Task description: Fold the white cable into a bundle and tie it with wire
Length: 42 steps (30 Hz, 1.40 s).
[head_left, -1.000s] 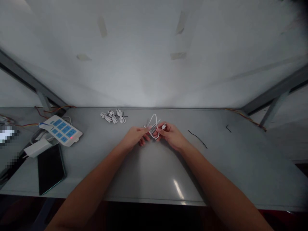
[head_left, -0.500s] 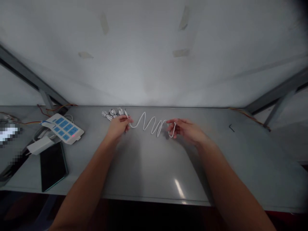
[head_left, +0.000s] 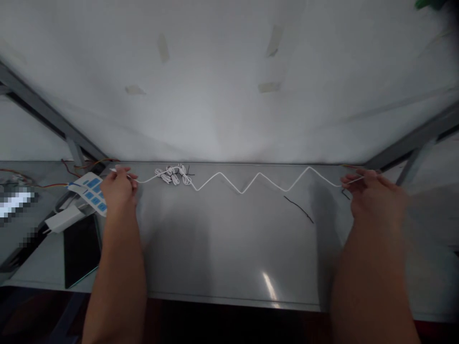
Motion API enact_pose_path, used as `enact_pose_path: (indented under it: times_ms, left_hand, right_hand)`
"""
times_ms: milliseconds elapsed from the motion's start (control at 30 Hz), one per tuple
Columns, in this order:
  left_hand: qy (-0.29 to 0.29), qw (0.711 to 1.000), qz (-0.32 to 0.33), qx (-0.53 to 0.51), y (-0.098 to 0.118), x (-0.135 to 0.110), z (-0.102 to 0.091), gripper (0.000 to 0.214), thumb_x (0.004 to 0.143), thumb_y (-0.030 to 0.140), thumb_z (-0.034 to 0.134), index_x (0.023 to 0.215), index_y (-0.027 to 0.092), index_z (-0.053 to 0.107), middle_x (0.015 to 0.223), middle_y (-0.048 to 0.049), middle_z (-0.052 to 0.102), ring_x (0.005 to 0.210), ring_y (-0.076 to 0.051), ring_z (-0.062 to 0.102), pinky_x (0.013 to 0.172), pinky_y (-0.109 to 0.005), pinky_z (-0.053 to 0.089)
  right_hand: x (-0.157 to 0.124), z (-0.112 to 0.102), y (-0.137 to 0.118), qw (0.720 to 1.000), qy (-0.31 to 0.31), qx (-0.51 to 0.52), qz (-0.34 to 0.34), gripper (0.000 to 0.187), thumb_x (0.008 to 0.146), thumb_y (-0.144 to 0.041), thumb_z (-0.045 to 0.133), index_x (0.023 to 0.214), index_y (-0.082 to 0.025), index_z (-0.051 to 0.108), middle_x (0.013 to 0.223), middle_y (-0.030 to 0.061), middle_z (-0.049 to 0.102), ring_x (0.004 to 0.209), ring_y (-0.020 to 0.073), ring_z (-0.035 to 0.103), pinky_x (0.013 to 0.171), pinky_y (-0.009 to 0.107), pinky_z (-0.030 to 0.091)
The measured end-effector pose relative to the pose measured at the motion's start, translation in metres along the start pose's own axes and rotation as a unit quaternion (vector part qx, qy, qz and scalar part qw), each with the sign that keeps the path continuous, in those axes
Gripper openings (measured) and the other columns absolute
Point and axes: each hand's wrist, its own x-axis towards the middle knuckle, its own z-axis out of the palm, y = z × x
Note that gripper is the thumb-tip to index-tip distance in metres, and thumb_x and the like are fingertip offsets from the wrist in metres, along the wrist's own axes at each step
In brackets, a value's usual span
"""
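Observation:
A thin white cable (head_left: 250, 183) runs in a zigzag between my two hands, above the grey table. My left hand (head_left: 120, 187) is closed on its left end, over the edge of the power strip. Far to the right, my right hand (head_left: 369, 188) pinches the other end. Several bundled white cables (head_left: 174, 175) lie at the back of the table, and the stretched cable passes across them. A dark twist tie (head_left: 299, 209) lies below the cable, and another short dark piece (head_left: 345, 194) is beside my right hand.
To the left are a white power strip (head_left: 92, 184) with blue sockets, a white charger (head_left: 64, 218) and a dark tablet or phone (head_left: 82, 251). A pale wall (head_left: 222, 119) rises behind the grey table (head_left: 229, 248). Metal frame bars slant at both sides.
My hands have moved far apart, left and right, drawing the coiled cable out into a long zigzag. A dark twist tie now shows on the table, left of my right hand.

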Motion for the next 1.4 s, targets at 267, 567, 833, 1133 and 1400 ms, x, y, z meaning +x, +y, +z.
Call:
enact_pose_path:
  times_ms: [267, 567, 833, 1133, 1400]
  left_hand:
    - [-0.024, 0.999, 0.033, -0.014, 0.008, -0.015, 0.009, 0.03, 0.106, 0.035, 0.044, 0.089, 0.016, 0.061, 0.058, 0.0029, 0.059, 0.039, -0.008, 0.04, 0.04, -0.023, 0.025]
    - [0.002, 0.991, 0.13, -0.04, 0.004, -0.009, 0.008, 0.026, 0.099, 0.031, 0.064, 0.079, 0.016, 0.055, 0.074, 0.0048, 0.066, 0.049, -0.007, 0.055, 0.041, -0.02, 0.037]
    - [-0.118, 0.975, 0.165, -0.091, -0.002, -0.051, 0.041, 0.025, 0.092, 0.038, 0.069, 0.099, 0.014, 0.07, 0.079, 0.0006, 0.071, 0.054, -0.007, 0.06, 0.051, -0.022, 0.047]
    - [-0.462, 0.874, 0.146, 0.048, -0.026, -0.153, 0.069, 0.026, 0.093, 0.04, 0.066, 0.104, 0.019, 0.075, 0.099, -0.0078, 0.08, 0.076, -0.017, 0.071, 0.073, -0.03, 0.058]
    - [-0.494, 0.808, 0.307, 0.092, -0.035, -0.174, 0.071, 0.012, 0.095, 0.023, 0.066, 0.101, 0.023, 0.077, 0.099, -0.0051, 0.078, 0.093, -0.019, 0.071, 0.086, -0.031, 0.055]
  right_hand:
    - [-0.009, 0.01, -0.002, 1.0, 0.006, 0.022, 0.003, 0.024, 0.091, -0.005, 0.06, 0.07, -0.012, 0.066, 0.063, 0.0019, 0.062, 0.053, 0.0136, 0.064, 0.049, 0.024, 0.047]
    - [-0.004, 0.006, -0.005, 0.997, 0.034, 0.063, -0.01, 0.03, 0.089, -0.001, 0.058, 0.065, -0.018, 0.059, 0.061, 0.0007, 0.061, 0.055, 0.0158, 0.067, 0.05, 0.028, 0.047]
    - [-0.032, 0.034, -0.001, 0.996, -0.07, 0.049, -0.02, 0.02, 0.086, -0.017, 0.072, 0.074, -0.022, 0.056, 0.058, 0.0016, 0.066, 0.052, 0.0179, 0.066, 0.046, 0.026, 0.044]
    - [-0.133, 0.067, 0.021, 0.878, -0.431, -0.166, -0.123, 0.02, 0.087, -0.042, 0.071, 0.091, -0.022, 0.073, 0.087, 0.006, 0.072, 0.066, 0.0168, 0.062, 0.06, 0.031, 0.049]
    - [-0.174, 0.069, 0.023, 0.778, -0.567, -0.181, -0.198, 0.012, 0.091, -0.021, 0.063, 0.093, -0.024, 0.074, 0.088, 0.0034, 0.068, 0.08, 0.0185, 0.064, 0.073, 0.032, 0.05]
